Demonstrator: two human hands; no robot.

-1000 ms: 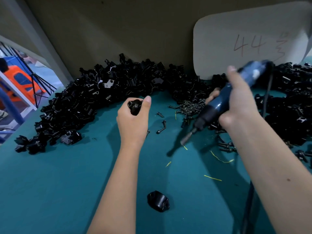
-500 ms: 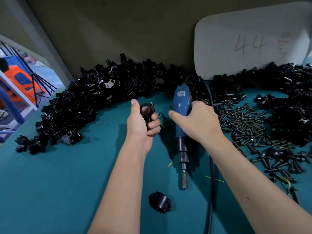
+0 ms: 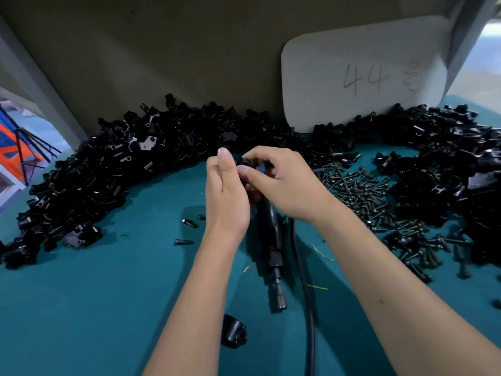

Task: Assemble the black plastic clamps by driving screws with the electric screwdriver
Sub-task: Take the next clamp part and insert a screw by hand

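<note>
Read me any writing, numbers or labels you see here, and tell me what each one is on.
"44": handwritten in faint reddish strokes on the pale card leaning against the back wall.
A handwritten mark right of the "44" on that card: too faint and scrawled to read.
The electric screwdriver lying on the green mat: no label shows.

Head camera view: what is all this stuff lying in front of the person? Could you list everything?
clamp parts: too many to count, black, heaped along the back and right of the table
screws: a scattered pile plus a few strays, dark, right of the hands
electric screwdriver: one, dark, lying on the table under the hands, cable trailing forward
single clamp piece: one, black, near front edge
card: one, pale, marked 44, against the back wall
table: one, teal
left hand: holds a small black part
right hand: pinches the same part
</note>
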